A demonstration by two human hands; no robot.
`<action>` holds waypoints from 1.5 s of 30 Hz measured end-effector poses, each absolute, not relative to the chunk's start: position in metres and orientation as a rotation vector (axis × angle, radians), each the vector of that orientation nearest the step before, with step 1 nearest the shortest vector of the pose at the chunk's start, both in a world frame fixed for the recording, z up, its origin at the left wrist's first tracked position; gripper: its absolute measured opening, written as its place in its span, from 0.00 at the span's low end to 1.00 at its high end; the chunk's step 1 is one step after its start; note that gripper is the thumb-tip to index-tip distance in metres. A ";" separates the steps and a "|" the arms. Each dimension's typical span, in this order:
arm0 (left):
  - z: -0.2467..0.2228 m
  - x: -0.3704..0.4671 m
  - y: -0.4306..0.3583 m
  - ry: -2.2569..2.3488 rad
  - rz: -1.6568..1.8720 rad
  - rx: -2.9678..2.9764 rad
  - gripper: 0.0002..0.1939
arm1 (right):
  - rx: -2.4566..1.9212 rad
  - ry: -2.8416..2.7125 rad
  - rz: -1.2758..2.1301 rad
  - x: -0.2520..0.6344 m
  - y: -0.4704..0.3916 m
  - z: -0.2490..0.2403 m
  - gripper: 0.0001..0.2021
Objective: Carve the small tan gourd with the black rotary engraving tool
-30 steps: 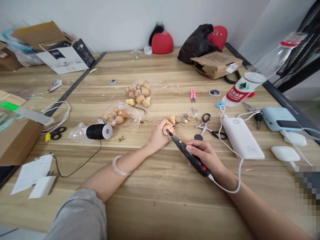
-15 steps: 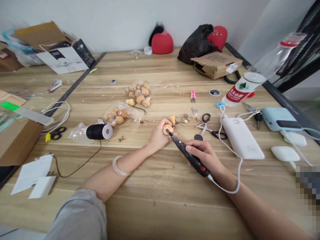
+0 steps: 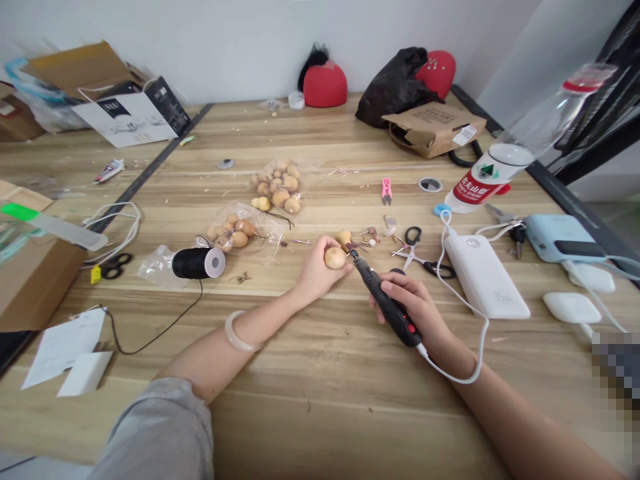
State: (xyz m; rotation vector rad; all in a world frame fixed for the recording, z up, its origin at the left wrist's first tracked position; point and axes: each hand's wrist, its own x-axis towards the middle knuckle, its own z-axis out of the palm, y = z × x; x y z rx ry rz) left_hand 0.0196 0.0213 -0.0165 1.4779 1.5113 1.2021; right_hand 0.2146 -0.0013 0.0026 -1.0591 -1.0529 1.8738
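My left hand is closed around a small tan gourd, its rounded side facing me. My right hand grips a black rotary tool with a red button and a white cable at its rear end. The tool's brownish tip sits just right of the gourd, apart from it. Beyond my left fingers lies another little gourd. Several small grinding bits are scattered to the right of it. Scissors with black handles lie beyond my right hand.
Two clear bags of small gourds lie left of centre, near a black thread spool. At right are a white power bank, a tilted-looking water bottle and a blue device. Pink snips lie farther back.
The rotary tool's tip has moved right, off the gourd's face to its side. My right hand has shifted slightly right with it. My left hand still holds the gourd in nearly the same place.
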 end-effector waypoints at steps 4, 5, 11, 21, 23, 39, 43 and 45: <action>-0.014 0.021 0.021 1.477 1.194 1.400 0.20 | -1.012 -1.089 1.907 0.216 -0.001 0.002 0.17; -0.013 0.021 0.021 1.480 1.198 1.406 0.20 | -0.999 -1.102 1.916 0.217 -0.002 0.002 0.16; -0.016 0.020 0.021 1.375 1.197 1.353 0.21 | -0.998 -1.168 1.954 0.219 -0.003 0.001 0.14; -0.017 0.020 0.021 1.358 1.194 1.336 0.21 | -1.029 -1.210 1.937 0.218 -0.004 0.003 0.14; -0.018 0.021 0.021 1.338 1.181 1.305 0.21 | -1.045 -1.239 1.944 0.218 -0.004 0.004 0.14; -0.016 0.020 0.021 1.412 1.192 1.364 0.20 | -1.063 -1.216 1.894 0.218 -0.003 0.004 0.16; -0.018 0.019 0.021 1.297 1.201 1.319 0.20 | -1.050 -1.235 1.932 0.219 -0.003 0.004 0.15; -0.017 0.019 0.021 1.320 1.201 1.325 0.20 | -1.049 -1.228 1.925 0.219 -0.003 0.004 0.15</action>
